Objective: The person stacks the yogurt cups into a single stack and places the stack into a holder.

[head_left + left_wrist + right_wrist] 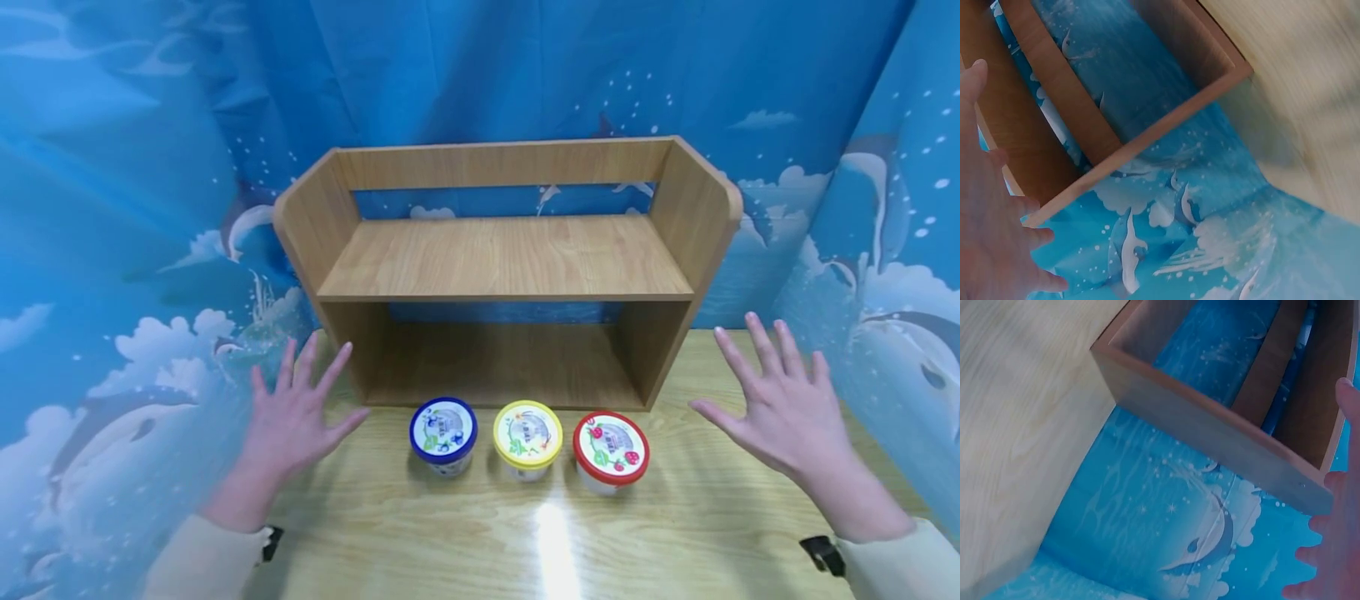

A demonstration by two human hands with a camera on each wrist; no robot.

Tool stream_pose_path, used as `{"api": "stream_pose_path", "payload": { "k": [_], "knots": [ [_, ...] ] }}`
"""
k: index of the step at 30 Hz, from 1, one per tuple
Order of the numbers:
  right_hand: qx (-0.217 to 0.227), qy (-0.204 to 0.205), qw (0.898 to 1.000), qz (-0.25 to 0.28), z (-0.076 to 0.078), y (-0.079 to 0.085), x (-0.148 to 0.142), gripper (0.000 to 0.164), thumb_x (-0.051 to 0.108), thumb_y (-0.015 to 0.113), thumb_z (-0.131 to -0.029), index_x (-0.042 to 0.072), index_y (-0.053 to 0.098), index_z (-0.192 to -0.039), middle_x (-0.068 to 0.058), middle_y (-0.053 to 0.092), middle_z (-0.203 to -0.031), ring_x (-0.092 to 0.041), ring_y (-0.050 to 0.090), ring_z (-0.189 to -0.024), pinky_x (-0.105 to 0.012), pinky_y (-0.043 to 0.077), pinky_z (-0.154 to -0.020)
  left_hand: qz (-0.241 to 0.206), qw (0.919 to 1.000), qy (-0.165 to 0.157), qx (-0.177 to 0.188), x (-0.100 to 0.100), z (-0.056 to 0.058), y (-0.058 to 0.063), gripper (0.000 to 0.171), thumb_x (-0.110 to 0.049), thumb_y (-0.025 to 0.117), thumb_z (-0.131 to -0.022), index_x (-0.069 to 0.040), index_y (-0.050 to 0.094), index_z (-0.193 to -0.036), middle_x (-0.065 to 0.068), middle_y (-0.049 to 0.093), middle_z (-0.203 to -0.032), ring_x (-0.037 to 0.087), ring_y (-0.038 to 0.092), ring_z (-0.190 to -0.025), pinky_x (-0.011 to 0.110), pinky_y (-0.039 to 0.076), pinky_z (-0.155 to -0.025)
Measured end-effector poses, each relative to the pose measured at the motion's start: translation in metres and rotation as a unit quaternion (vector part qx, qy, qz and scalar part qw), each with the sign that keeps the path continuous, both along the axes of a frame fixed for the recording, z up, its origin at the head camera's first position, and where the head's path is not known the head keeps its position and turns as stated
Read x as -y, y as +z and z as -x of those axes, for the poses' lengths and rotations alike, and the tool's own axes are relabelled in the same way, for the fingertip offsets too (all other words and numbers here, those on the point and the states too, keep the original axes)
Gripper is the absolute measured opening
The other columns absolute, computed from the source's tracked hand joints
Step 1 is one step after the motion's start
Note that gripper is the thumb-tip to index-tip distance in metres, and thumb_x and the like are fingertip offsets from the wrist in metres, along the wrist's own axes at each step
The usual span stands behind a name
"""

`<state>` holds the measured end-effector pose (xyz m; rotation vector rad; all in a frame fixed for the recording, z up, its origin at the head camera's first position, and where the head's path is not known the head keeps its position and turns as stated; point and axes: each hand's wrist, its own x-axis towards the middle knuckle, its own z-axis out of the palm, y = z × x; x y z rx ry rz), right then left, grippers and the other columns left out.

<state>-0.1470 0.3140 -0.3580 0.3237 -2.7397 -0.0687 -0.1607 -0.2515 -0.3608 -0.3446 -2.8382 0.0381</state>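
Note:
Three lidded tubs stand in a row in front of the wooden shelf [495, 296]. At the left is the blue-lidded tub [444, 432], in the middle the yellow-lidded tub [528, 435], and at the right the red-lidded tub [611, 448]. My left hand [296, 421] is spread with straight fingers, left of the blue-lidded tub and apart from it. Over on the other side, my right hand [783, 404] is likewise spread, away from the red-lidded tub. Neither holds anything. Each wrist view shows spread fingers beside the shelf.
The two-tier shelf stands on a light wood table [420, 533]. Its upper board [502, 254] has raised sides and a back rail. Blue dolphin-print cloth [480, 75] hangs behind the shelf and down both sides, close to the hands.

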Motion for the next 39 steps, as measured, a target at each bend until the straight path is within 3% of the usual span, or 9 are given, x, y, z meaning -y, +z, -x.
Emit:
{"api": "stream_pose_path", "payload": {
  "k": [6,12,24,30,39],
  "knots": [
    [-0.007,0.019,0.999,0.03,0.0,-0.009,0.011,0.1,0.065,0.058,-0.084,0.018,0.008,-0.157,-0.016,-0.004,-0.161,-0.042,-0.003,-0.144,-0.078,0.013,-0.101,-0.033,0.9993,-0.011,0.013,-0.01,0.003,-0.011,0.095,-0.068,0.057,-0.084,-0.027,0.011,-0.157,0.021,0.007,-0.159,0.047,0.004,-0.143,0.08,0.007,-0.1],
    [-0.018,0.035,0.998,0.052,0.001,-0.017,0.024,0.102,0.065,0.059,-0.084,0.017,0.007,-0.157,-0.018,0.001,-0.161,-0.043,0.003,-0.144,-0.077,0.023,-0.097,-0.073,0.9963,-0.019,0.041,-0.02,0.006,-0.023,0.102,-0.067,0.061,-0.082,-0.026,0.006,-0.157,0.021,0.006,-0.16,0.047,0.004,-0.143,0.079,0.008,-0.101],
    [-0.014,0.06,0.992,0.107,0.004,-0.038,0.052,0.102,0.056,0.064,-0.084,0.014,0.008,-0.157,-0.018,0.005,-0.161,-0.045,0.013,-0.142,-0.073,0.03,-0.097,-0.154,0.9842,-0.049,0.072,-0.041,0.007,-0.049,0.108,-0.064,0.067,-0.08,-0.025,0.003,-0.157,0.018,0.008,-0.16,0.045,0.011,-0.143,0.077,0.016,-0.102],
    [-0.001,0.068,0.987,0.144,0.005,-0.048,0.062,0.102,0.057,0.065,-0.083,0.014,0.011,-0.157,-0.016,0.007,-0.161,-0.043,0.014,-0.142,-0.074,0.03,-0.097,-0.208,0.972,-0.072,0.082,-0.053,0.006,-0.06,0.109,-0.056,0.073,-0.079,-0.021,0.005,-0.157,0.016,0.011,-0.16,0.043,0.014,-0.143,0.071,0.021,-0.105],
    [0.029,0.08,0.976,0.202,0.0,-0.065,0.077,0.102,0.05,0.068,-0.084,0.014,0.007,-0.157,-0.018,0.013,-0.159,-0.047,0.024,-0.137,-0.076,0.036,-0.088,-0.288,0.9471,-0.096,0.105,-0.066,-0.002,-0.078,0.114,-0.048,0.079,-0.077,-0.018,0.003,-0.157,0.013,0.012,-0.161,0.039,0.021,-0.142,0.06,0.026,-0.109]
  ]
}}
